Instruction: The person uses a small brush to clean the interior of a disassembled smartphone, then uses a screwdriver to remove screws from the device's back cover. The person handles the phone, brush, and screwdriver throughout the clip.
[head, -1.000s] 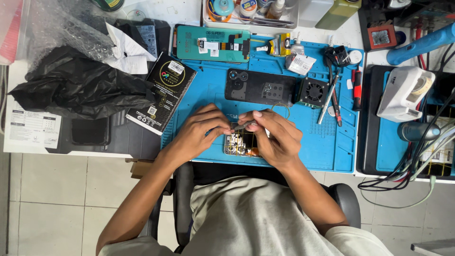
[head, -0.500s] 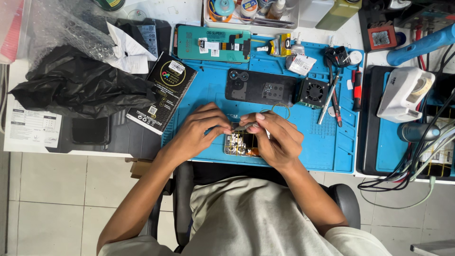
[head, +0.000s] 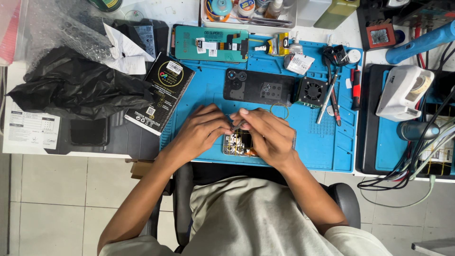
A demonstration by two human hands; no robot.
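An opened phone (head: 237, 142) with its circuit board exposed lies near the front edge of the blue work mat (head: 327, 147). My left hand (head: 201, 130) rests on the phone's left side, fingers curled over it. My right hand (head: 268, 135) covers the phone's right side and pinches a thin metal tool, probably tweezers (head: 232, 122), over the board. The fingertips of both hands meet above the phone. Most of the phone is hidden under my hands.
A black phone back cover (head: 258, 87) and a small black fan (head: 312, 91) lie behind my hands. A teal screen panel (head: 211, 43), a black box (head: 161, 92), black plastic wrap (head: 76, 90), screwdrivers (head: 332, 95) and a white device (head: 403, 92) at the right surround the mat.
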